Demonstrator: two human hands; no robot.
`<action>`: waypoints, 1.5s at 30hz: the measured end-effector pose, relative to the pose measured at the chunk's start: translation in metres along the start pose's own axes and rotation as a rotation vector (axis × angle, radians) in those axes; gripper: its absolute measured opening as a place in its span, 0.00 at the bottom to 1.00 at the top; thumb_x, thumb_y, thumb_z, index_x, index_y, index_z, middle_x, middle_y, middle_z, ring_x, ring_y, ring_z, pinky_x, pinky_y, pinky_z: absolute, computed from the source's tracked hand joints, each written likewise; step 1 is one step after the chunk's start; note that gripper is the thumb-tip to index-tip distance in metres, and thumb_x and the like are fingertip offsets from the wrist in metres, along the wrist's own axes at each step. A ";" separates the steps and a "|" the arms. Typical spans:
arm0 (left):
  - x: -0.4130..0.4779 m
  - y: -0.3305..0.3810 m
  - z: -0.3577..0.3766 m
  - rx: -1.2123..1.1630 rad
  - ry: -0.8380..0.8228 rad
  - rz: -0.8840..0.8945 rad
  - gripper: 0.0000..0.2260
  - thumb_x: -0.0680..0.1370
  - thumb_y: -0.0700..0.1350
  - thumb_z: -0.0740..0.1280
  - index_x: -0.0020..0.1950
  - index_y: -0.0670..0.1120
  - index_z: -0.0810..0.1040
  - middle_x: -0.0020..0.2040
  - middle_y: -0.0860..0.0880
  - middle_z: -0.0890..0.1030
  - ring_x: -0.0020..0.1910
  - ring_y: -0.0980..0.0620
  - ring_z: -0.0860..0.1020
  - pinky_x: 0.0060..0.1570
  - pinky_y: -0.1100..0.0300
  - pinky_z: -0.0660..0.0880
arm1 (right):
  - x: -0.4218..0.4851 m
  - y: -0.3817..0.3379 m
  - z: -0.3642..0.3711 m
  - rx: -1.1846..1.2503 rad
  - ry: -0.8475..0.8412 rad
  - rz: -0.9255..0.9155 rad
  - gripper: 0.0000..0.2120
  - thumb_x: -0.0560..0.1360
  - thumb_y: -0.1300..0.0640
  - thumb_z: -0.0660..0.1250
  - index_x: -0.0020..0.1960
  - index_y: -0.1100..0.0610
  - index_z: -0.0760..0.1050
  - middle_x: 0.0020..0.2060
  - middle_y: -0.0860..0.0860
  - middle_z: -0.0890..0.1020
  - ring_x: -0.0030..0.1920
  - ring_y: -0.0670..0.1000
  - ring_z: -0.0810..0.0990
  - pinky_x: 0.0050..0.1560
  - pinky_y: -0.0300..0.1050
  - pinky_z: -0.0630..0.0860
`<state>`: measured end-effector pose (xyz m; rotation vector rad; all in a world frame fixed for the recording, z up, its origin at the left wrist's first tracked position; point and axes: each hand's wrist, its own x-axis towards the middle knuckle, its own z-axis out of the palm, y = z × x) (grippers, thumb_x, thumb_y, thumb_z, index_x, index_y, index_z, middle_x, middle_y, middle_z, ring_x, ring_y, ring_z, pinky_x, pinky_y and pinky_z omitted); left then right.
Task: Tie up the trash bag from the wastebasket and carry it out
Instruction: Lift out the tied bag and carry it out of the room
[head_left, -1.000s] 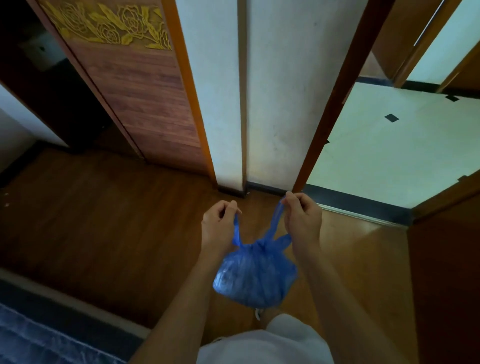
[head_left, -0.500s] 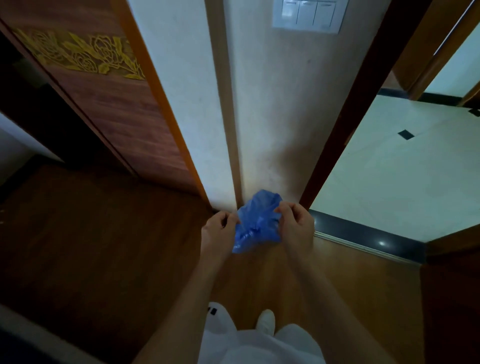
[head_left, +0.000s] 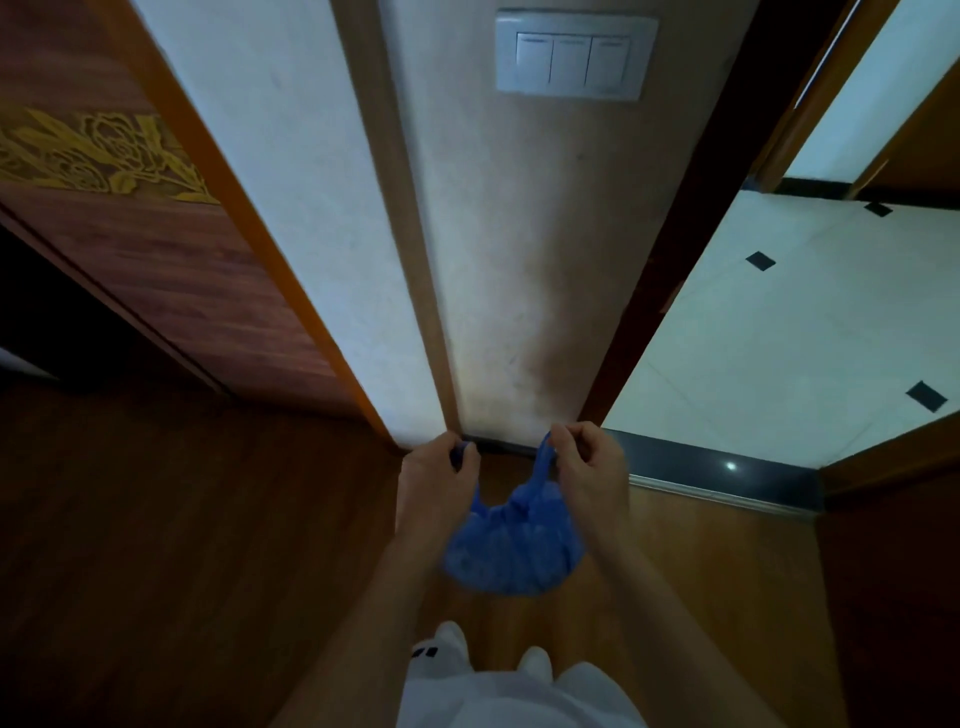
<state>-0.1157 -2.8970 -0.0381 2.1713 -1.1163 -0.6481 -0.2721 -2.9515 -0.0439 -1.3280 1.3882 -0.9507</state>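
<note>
We count one blue trash bag (head_left: 511, 553), hanging in the air between two hands above the wooden floor (head_left: 182, 545). Left hand (head_left: 436, 480): closed, pinching one bag handle at the bag's left side. Right hand (head_left: 589, 470): closed, pinching the other handle at the bag's right side. The two handles are pulled apart, the bag's mouth gathered between them; the bulging body sags below the wrists. One wall switch plate (head_left: 574, 54) with three rockers sits on the wall (head_left: 519, 234) ahead. One doorway at right opens onto a pale tiled floor (head_left: 769, 332), four dark inset tiles visible. Two white-socked feet show below the bag.
</note>
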 end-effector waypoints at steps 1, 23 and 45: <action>0.003 -0.003 -0.001 0.021 -0.016 -0.004 0.09 0.80 0.49 0.64 0.41 0.48 0.77 0.36 0.54 0.78 0.36 0.59 0.77 0.34 0.70 0.67 | 0.001 0.000 0.003 -0.012 0.011 -0.003 0.11 0.80 0.57 0.65 0.43 0.62 0.78 0.35 0.57 0.79 0.37 0.52 0.79 0.36 0.42 0.77; 0.153 -0.132 0.144 -0.332 -0.087 -0.193 0.09 0.79 0.44 0.67 0.39 0.51 0.75 0.35 0.51 0.78 0.35 0.58 0.76 0.35 0.72 0.72 | 0.134 0.185 0.110 -0.192 0.084 0.090 0.07 0.81 0.54 0.63 0.49 0.56 0.77 0.39 0.45 0.78 0.42 0.44 0.79 0.40 0.31 0.72; 0.214 -0.247 0.284 0.512 -0.124 0.238 0.28 0.77 0.59 0.62 0.76 0.52 0.66 0.75 0.49 0.70 0.74 0.48 0.67 0.71 0.48 0.68 | 0.215 0.373 0.115 -1.037 -0.178 -0.348 0.21 0.76 0.51 0.66 0.66 0.58 0.74 0.62 0.58 0.77 0.63 0.59 0.75 0.59 0.57 0.77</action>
